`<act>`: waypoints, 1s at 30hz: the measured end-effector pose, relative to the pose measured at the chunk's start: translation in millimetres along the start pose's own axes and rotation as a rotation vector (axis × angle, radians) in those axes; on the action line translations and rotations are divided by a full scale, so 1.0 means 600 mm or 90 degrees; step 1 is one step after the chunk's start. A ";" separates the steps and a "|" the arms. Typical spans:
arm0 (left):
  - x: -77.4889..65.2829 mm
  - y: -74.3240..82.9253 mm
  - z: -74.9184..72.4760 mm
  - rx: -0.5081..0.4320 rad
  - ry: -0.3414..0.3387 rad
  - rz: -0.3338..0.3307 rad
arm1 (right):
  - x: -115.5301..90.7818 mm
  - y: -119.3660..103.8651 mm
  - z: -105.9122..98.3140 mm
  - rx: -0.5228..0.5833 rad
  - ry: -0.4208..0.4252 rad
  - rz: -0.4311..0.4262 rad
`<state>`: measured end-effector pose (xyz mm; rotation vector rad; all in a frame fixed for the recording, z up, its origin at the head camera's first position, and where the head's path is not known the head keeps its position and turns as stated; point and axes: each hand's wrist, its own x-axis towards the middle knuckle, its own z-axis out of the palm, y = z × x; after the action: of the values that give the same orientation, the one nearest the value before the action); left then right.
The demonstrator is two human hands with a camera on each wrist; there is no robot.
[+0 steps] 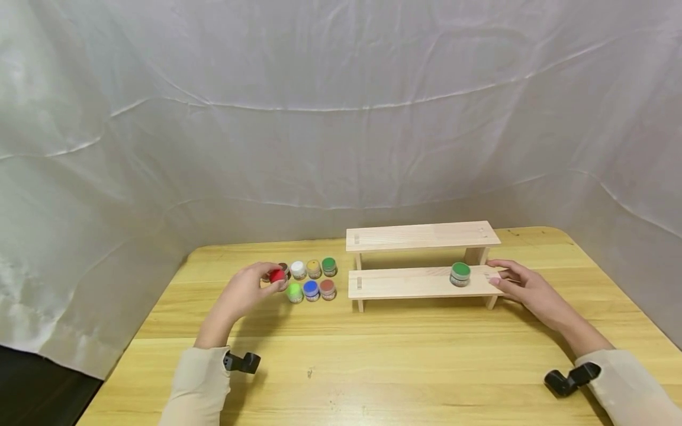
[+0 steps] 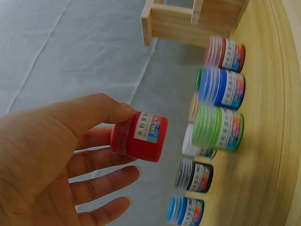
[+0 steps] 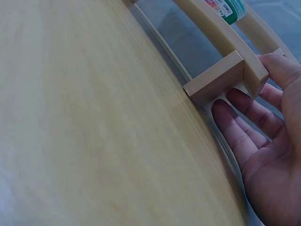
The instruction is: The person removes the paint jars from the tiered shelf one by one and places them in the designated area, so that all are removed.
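Observation:
My left hand [image 1: 247, 288] pinches a red paint jar [image 2: 141, 136] between thumb and fingers. In the left wrist view this jar is lifted off the table and tilted, its printed label showing. At the right, my right hand [image 1: 524, 290] grips the end of the lower board of a two-tier wooden shelf [image 1: 405, 284], thumb on top and fingers at the side and below. A green-lidded paint jar [image 1: 460, 274] stands on that lower board, near the right hand. The upper board [image 1: 421, 236] bears nothing.
Beside the left hand, several paint jars stand in two rows: white [image 1: 298, 270], yellow [image 1: 314, 269], green [image 1: 329, 266], light green [image 1: 295, 293], blue [image 1: 311, 290] and reddish brown [image 1: 327, 289]. A light blue jar [image 2: 185, 210] and a dark jar [image 2: 194, 175] show in the left wrist view.

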<state>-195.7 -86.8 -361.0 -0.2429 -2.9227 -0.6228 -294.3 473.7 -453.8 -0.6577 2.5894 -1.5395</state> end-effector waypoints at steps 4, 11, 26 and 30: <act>-0.002 -0.013 0.001 -0.005 -0.017 -0.013 | -0.001 -0.001 0.000 -0.009 0.002 0.000; -0.002 -0.027 0.006 -0.007 -0.053 -0.017 | -0.001 0.000 0.000 -0.006 0.002 0.000; -0.004 -0.060 0.024 -0.008 -0.105 -0.008 | 0.000 0.002 -0.001 -0.033 0.009 0.000; -0.006 -0.063 0.024 -0.012 -0.122 0.000 | 0.000 0.003 -0.002 -0.034 0.006 -0.001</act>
<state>-200.9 -115.1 -389.4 -0.3218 -3.1000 -0.6620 -295.1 475.2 -454.7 -0.6587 2.6459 -1.4819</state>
